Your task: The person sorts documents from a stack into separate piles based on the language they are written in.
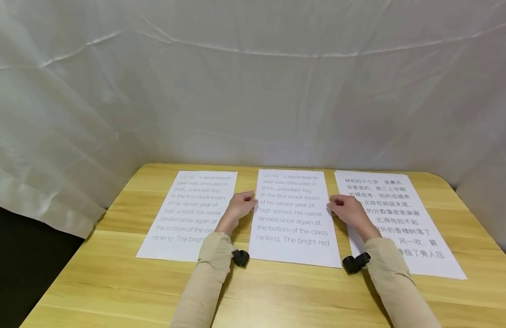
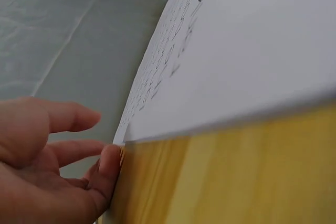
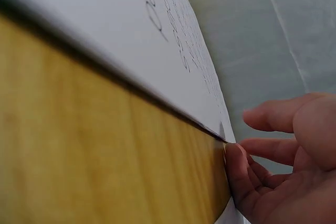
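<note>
A printed sheet of paper (image 1: 293, 256) with English text lies flat between the two hands. At its left edge is my left hand (image 1: 239, 207), and my right hand (image 1: 352, 212) is at the right edge, about level with it. In the left wrist view the fingertips (image 2: 110, 156) meet the paper's side edge, while the thumb stands apart above. The right wrist view shows the same pose: fingertips (image 3: 237, 156) against the edge, thumb raised away from the sheet. Neither hand pinches the paper.
Another English-text sheet (image 1: 166, 249) lies to the left, partly behind the left forearm. To the right, slightly fanned sheets (image 1: 435, 269) with Chinese text lie partly under the right arm. The wooden table (image 1: 277, 296) ends at a pale cloth curtain (image 1: 253, 100).
</note>
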{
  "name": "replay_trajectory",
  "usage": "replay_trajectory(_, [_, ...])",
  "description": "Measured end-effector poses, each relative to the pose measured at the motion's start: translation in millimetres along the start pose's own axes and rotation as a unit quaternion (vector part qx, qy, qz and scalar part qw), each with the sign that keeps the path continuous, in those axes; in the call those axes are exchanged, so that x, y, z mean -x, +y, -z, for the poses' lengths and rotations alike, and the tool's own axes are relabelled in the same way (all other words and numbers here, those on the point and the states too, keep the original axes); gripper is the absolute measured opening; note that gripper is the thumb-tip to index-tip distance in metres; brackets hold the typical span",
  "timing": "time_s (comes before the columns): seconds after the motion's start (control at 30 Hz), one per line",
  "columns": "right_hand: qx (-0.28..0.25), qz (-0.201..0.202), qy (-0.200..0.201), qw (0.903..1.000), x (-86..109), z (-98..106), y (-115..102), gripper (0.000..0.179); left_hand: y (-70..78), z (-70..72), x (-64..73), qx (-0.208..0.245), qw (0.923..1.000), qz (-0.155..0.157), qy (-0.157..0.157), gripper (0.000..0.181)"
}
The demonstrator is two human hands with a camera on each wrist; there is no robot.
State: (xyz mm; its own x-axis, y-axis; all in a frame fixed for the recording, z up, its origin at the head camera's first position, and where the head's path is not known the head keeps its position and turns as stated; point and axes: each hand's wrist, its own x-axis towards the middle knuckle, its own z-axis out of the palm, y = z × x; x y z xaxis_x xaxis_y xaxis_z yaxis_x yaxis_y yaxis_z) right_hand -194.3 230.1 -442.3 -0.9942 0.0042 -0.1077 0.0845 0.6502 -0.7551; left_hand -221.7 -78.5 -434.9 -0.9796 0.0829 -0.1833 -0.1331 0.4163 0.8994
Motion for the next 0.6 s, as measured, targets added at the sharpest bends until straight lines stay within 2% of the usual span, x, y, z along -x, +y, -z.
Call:
replay_trajectory(0.07, [0.005,-0.002,-0.009,0.9999,0.2,0.9,-1.6,0.049,0.7,-1.9,-1.1,-0.025,0.9996,-0.010,0.005,0.018])
replay_trajectory(0.1, [0.008,-0.003,-0.012,0.9999,0.0,1.2,-2.0,0.050,1.3,-3.3,-1.7,-0.037,0.9992,-0.014,0.008,0.015])
replay_trajectory(0.2, [0.022,-0.002,-0.020,0.9995,-0.7,0.6,-2.9,0.051,2.1,-7.2,-3.3,-0.058,0.9980,-0.017,0.020,0.028])
replay_trajectory(0.33, [0.034,-0.003,-0.021,0.9992,-1.8,-1.1,-1.5,0.051,4.4,-8.6,-1.7,-0.068,0.9973,-0.005,0.028,0.016])
replay_trajectory(0.47, [0.027,-0.009,-0.020,0.9994,-1.8,-2.1,-0.5,0.052,6.7,-8.7,1.3,-0.064,0.9976,0.004,0.023,0.041])
replay_trajectory(0.6, [0.013,-0.019,-0.017,0.9996,-1.9,-2.9,0.8,0.054,8.3,-10.2,2.5,-0.051,0.9985,0.011,0.016,0.045])
